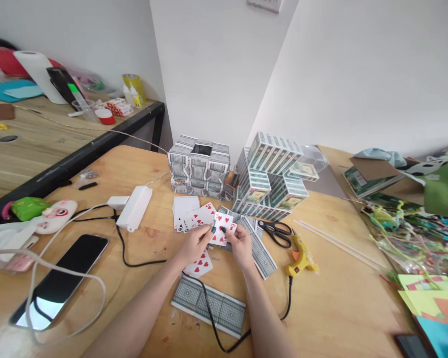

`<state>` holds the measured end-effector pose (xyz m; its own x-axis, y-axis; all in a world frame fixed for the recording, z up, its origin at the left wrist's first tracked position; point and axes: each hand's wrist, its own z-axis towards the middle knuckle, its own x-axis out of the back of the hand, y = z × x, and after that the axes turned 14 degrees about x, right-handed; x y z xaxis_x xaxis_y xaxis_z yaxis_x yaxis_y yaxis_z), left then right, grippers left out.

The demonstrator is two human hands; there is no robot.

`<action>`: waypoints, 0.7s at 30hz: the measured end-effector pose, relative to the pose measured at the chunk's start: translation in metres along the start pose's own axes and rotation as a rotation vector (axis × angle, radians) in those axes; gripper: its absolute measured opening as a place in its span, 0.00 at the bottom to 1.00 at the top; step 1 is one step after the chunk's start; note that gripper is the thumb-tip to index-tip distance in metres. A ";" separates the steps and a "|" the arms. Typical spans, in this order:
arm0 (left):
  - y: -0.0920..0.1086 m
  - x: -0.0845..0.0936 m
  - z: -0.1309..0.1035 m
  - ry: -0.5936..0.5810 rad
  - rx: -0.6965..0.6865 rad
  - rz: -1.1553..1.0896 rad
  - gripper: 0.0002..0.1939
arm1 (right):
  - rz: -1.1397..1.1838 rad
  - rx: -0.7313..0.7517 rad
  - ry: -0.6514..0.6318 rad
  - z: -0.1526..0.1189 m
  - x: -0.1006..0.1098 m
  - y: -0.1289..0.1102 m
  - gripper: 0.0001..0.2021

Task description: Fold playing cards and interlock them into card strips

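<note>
1. Both hands meet over the middle of the worktop [332, 308], each closed in a pinch on the held cards [220, 229]. The left hand [196, 243] grips their left edge, and the right hand [242, 243] grips their right side, its thumb on the front.
2. The held cards are white playing cards with red hearts, faces up; a five shows in front, with a red six at the right edge. They overlap closely and lie a little tilted.
3. Beyond the left hand, more white cards [185, 206] with black marks lie in a loose pile, next to spread heart cards [204, 213]. Another heart card [201, 264] lies partly under that hand.
4. Between the forearms lies a flat strip [209, 304] of grey-green patterned card backs, crossed by a black cable [208, 301]. A similar strip [262, 252] lies slanted beside the right hand.
5. Behind the cards stands a blocky structure [199, 171] covered in patterned cards, with a dark square opening on top. To its right rise stacked green-and-white card boxes [272, 151].
6. Black-handled scissors [280, 234], a yellow glue gun [301, 258] and thin translucent sticks [339, 244] lie to the right.
7. On the left are a white power block [135, 208] and a black-screened phone [61, 281] with a pale cable [103, 293] looping over it.
</note>
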<state>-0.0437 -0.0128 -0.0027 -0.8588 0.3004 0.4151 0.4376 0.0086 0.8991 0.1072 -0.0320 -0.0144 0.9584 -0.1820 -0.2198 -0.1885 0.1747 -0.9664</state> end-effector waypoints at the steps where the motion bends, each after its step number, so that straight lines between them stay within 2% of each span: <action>1: 0.000 0.001 0.001 0.002 0.004 -0.005 0.16 | 0.003 -0.010 -0.010 0.000 -0.001 0.000 0.12; 8: -0.001 0.001 0.003 0.114 -0.013 -0.006 0.16 | -0.048 -0.018 -0.028 -0.001 -0.002 -0.001 0.14; 13: -0.001 0.001 0.003 0.197 -0.042 0.059 0.15 | 0.021 0.008 -0.066 -0.001 -0.001 -0.003 0.13; 18: 0.001 0.003 0.002 0.198 -0.075 0.115 0.17 | 0.003 0.036 -0.064 -0.001 -0.003 -0.003 0.13; 21: 0.002 0.003 0.001 0.187 -0.075 0.133 0.17 | -0.091 0.061 -0.024 -0.003 -0.003 0.002 0.15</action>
<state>-0.0453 -0.0114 0.0000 -0.8326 0.1125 0.5423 0.5347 -0.0925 0.8400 0.1031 -0.0342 -0.0158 0.9760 -0.1769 -0.1273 -0.0874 0.2173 -0.9722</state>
